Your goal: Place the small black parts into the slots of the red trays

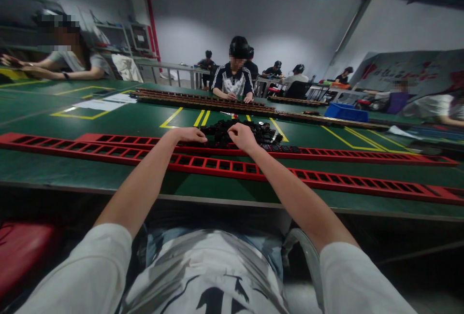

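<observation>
My left hand (193, 135) has its fingers curled together at the left side of a pile of small black plastic parts (224, 133). What it pinches, if anything, is too small and dark to make out. My right hand (240, 136) is also closed, thumb against fingers, over the near side of the same pile. Whatever lies in its grip is hidden. Beneath both hands runs a long red slotted frame (362, 155), with several square black parts (281, 148) seated in its openings. A second red slotted frame (224, 165) lies nearer to me, under my forearms.
Across the green table (137, 123) lie long stacked strips (203, 100) and a blue bin (346, 112). White papers (105, 102) are at the left. A co-worker (234, 75) sits opposite; another person (68, 58) works at the left. The table's front edge (217, 201) is close to my body.
</observation>
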Demonstrator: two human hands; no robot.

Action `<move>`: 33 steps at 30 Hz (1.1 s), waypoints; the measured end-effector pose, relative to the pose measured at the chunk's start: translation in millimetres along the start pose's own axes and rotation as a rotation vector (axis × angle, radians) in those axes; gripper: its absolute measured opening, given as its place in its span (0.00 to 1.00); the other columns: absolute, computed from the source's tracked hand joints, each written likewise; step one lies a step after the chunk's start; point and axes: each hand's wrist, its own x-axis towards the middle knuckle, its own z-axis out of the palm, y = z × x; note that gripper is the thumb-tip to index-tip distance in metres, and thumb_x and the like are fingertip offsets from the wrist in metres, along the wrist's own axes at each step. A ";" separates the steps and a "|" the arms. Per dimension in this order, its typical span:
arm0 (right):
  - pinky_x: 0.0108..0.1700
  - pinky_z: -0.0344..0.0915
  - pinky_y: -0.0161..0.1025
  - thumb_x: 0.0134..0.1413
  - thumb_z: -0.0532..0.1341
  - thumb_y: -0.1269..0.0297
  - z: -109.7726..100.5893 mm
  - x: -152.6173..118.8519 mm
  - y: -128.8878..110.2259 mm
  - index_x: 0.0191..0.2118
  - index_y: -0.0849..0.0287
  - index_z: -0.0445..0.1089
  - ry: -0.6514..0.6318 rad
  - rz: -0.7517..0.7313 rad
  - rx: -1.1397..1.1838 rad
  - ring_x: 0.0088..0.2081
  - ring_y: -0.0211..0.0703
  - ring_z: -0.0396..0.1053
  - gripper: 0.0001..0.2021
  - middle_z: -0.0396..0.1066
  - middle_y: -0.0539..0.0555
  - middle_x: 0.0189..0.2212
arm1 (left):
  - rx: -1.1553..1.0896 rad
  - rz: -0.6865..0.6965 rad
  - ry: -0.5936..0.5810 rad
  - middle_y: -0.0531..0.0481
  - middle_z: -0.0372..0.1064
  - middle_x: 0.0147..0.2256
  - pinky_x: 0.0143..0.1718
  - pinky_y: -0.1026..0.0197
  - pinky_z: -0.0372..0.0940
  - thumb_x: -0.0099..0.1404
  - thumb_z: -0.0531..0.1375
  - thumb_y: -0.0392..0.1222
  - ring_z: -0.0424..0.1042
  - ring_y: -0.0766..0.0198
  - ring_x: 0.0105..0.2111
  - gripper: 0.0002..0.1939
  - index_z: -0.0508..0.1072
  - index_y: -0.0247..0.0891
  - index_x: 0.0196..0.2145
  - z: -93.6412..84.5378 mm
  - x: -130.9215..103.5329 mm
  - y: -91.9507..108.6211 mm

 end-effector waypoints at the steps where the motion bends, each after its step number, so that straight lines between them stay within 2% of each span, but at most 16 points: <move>1: 0.51 0.65 0.39 0.60 0.58 0.72 -0.5 0.4 1.4 0.37 0.59 0.79 0.010 0.003 0.012 0.43 0.44 0.72 0.11 0.76 0.56 0.39 | 0.001 0.001 -0.004 0.49 0.77 0.42 0.45 0.63 0.60 0.62 0.55 0.62 0.70 0.58 0.42 0.26 0.80 0.40 0.43 -1.0 -1.1 -0.4; 6: 0.50 0.67 0.40 0.55 0.59 0.75 1.6 1.6 2.2 0.35 0.59 0.78 0.016 -0.120 0.143 0.41 0.43 0.72 0.10 0.74 0.55 0.37 | 0.020 -0.002 0.018 0.48 0.77 0.43 0.45 0.63 0.61 0.62 0.55 0.60 0.71 0.59 0.43 0.26 0.80 0.38 0.44 0.1 -0.8 3.3; 10: 0.50 0.67 0.41 0.55 0.61 0.71 4.0 0.2 -4.0 0.34 0.59 0.77 0.054 -0.198 0.212 0.43 0.44 0.70 0.06 0.72 0.56 0.40 | 0.016 0.059 0.112 0.47 0.75 0.45 0.45 0.63 0.61 0.64 0.53 0.58 0.71 0.59 0.43 0.26 0.77 0.37 0.47 6.0 6.0 11.1; 12: 0.51 0.67 0.41 0.55 0.62 0.70 3.6 -0.1 -5.7 0.34 0.59 0.76 0.043 -0.199 0.209 0.43 0.44 0.70 0.05 0.72 0.56 0.40 | 0.005 0.090 0.120 0.47 0.75 0.45 0.45 0.63 0.62 0.64 0.53 0.58 0.71 0.60 0.43 0.26 0.77 0.37 0.47 9.0 9.6 12.8; 15: 0.51 0.67 0.41 0.57 0.61 0.70 1.0 0.3 -4.6 0.36 0.59 0.76 0.039 -0.121 0.146 0.44 0.45 0.71 0.06 0.73 0.56 0.40 | 0.015 0.100 0.079 0.47 0.75 0.41 0.44 0.63 0.61 0.62 0.54 0.59 0.71 0.60 0.41 0.25 0.77 0.37 0.43 12.7 14.4 10.4; 18: 0.50 0.67 0.42 0.60 0.58 0.70 -2.2 0.9 -0.3 0.43 0.59 0.76 0.051 0.051 0.033 0.44 0.45 0.71 0.10 0.74 0.57 0.42 | 0.018 0.103 0.066 0.49 0.74 0.38 0.41 0.63 0.61 0.61 0.55 0.61 0.70 0.60 0.38 0.25 0.78 0.38 0.40 15.2 17.6 5.9; 20: 0.51 0.67 0.42 0.61 0.57 0.69 -3.5 0.8 3.0 0.46 0.58 0.76 -0.012 0.142 -0.049 0.45 0.46 0.71 0.12 0.74 0.57 0.45 | 0.005 0.108 0.068 0.49 0.74 0.37 0.40 0.63 0.60 0.61 0.55 0.62 0.70 0.60 0.38 0.25 0.77 0.38 0.39 15.9 18.5 4.1; 22: 0.53 0.66 0.43 0.61 0.58 0.67 -3.7 -0.1 5.3 0.46 0.56 0.77 -0.128 0.177 -0.118 0.48 0.47 0.71 0.12 0.73 0.57 0.48 | -0.003 0.104 0.068 0.49 0.74 0.37 0.40 0.62 0.60 0.61 0.55 0.63 0.70 0.60 0.38 0.25 0.77 0.38 0.38 16.1 18.6 3.8; 25: 0.55 0.65 0.44 0.61 0.59 0.64 -2.7 -2.3 5.2 0.51 0.55 0.75 -0.247 0.141 -0.175 0.53 0.50 0.69 0.14 0.71 0.59 0.52 | 0.003 0.093 0.066 0.48 0.74 0.37 0.40 0.62 0.61 0.60 0.55 0.63 0.70 0.60 0.39 0.26 0.77 0.37 0.38 15.7 17.7 6.0; 30: 0.57 0.64 0.50 0.64 0.58 0.61 -2.8 -5.0 -0.8 0.56 0.54 0.72 -0.300 0.062 -0.199 0.57 0.53 0.66 0.18 0.69 0.59 0.56 | 0.030 0.055 0.072 0.49 0.76 0.40 0.43 0.63 0.62 0.63 0.54 0.62 0.70 0.60 0.41 0.26 0.78 0.39 0.42 16.2 13.3 16.4; 33: 0.58 0.62 0.54 0.67 0.55 0.56 -4.0 -5.3 -4.6 0.59 0.50 0.71 -0.403 -0.001 -0.190 0.60 0.55 0.63 0.19 0.66 0.58 0.60 | 0.043 0.034 0.079 0.49 0.76 0.41 0.44 0.63 0.63 0.65 0.52 0.59 0.71 0.59 0.42 0.25 0.78 0.38 0.43 17.8 10.2 24.4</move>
